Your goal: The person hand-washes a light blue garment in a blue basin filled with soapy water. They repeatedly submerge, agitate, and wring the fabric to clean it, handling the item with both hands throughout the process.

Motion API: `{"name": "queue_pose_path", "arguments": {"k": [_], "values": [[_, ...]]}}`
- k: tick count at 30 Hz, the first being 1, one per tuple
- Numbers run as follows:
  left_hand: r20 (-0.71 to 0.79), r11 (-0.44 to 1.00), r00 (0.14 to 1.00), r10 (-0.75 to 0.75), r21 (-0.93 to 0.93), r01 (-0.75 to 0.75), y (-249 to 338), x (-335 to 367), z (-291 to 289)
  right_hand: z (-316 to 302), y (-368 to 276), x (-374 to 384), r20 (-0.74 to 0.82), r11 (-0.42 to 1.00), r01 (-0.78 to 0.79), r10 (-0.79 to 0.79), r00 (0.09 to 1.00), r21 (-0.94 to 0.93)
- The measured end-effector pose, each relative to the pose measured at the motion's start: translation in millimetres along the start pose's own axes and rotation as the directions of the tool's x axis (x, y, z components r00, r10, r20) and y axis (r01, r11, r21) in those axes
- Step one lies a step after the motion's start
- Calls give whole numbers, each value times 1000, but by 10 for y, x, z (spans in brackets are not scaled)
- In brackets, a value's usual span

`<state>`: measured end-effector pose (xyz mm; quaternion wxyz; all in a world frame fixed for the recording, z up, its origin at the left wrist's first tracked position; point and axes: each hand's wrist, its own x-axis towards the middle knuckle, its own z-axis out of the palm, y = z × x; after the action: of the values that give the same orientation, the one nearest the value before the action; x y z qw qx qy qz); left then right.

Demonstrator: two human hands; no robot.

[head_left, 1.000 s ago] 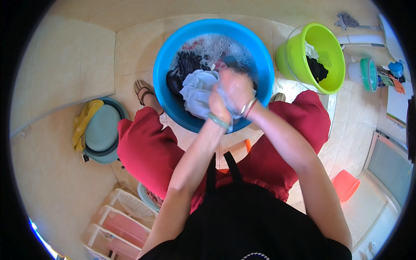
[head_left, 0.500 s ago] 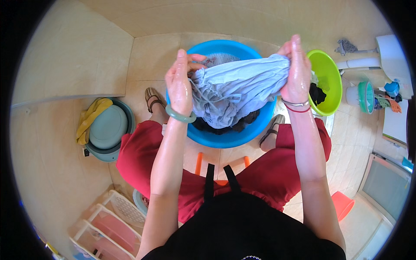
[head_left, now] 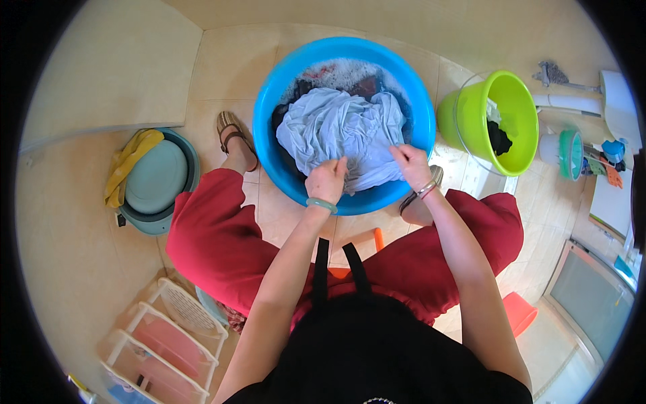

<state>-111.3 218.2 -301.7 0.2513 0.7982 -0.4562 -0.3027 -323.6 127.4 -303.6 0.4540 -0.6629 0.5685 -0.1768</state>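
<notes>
A bunched, wet, pale blue garment [head_left: 343,131] lies spread in a large blue basin [head_left: 267,87] on the tiled floor. My left hand [head_left: 327,180] is closed on the garment's near edge, close to the basin's near rim. Further right, my right hand [head_left: 412,165] pinches the same garment by its near right edge. Dark clothes [head_left: 367,87] and white suds [head_left: 346,70] show behind the pale fabric. The rest of what lies under it is hidden.
A lime green bucket [head_left: 464,114] with dark and white cloth inside stands right of the basin. To the left, a grey-green tub [head_left: 192,176] carries a yellow cloth [head_left: 124,176]. A white rack [head_left: 182,316] stands lower left, a coral container [head_left: 518,314] lower right.
Both hands have come down toward me, and the garment, held up and stretched between them before, now lies in the basin. Its near edge is in my fingers.
</notes>
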Motion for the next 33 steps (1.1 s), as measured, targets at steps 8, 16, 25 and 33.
{"name": "queue_pose_path", "arguments": {"k": [8,16,25,33], "values": [[-146,986,985,-94,125,113,-39,293,-9,142,190,116,-180,931,-157,102,978,-329],[-210,925,965,160,-309,-221,392,502,-338,228,325,62,-82,967,-154,139,987,-203],[-265,614,963,55,-751,-242,928,892,-1097,-813,-1409,118,-50,720,-59,129,990,691],[-131,655,991,37,-746,-123,844,1058,-985,-844,-1499,76,31,911,375,-376,926,-170]]}}
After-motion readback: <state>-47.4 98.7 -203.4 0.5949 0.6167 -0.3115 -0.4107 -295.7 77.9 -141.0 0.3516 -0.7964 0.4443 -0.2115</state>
